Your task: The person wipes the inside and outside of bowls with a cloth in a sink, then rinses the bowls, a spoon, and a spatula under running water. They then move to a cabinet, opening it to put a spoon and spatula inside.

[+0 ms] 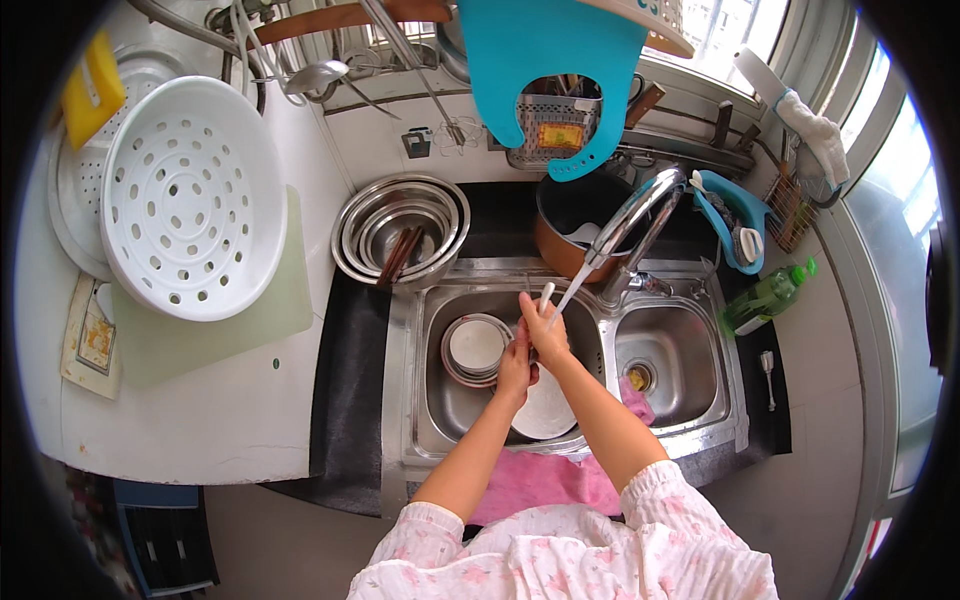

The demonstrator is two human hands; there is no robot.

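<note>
Both hands meet over the left basin (450, 421) of a steel double sink. My right hand (547, 337) is closed around a white utensil (547, 291), perhaps a spoon, whose handle end sticks up past the fingers. A stream of water from the chrome faucet (637, 201) falls onto this hand. Pressed against it from the left is my left hand (516, 373), fingers curled and thumb up; what it grips is hidden. Stacked white bowls (477, 343) sit in the basin left of my hands. Below my wrists lies a larger white dish (546, 411), partly covered by my forearms.
A pink cloth (636, 401) hangs over the right basin's edge; another pink cloth (544, 486) lies along the sink front. Nested steel bowls (346, 241) with chopsticks (402, 255) stand behind left, a pot (559, 251) behind the faucet. A green bottle (766, 298) stands right.
</note>
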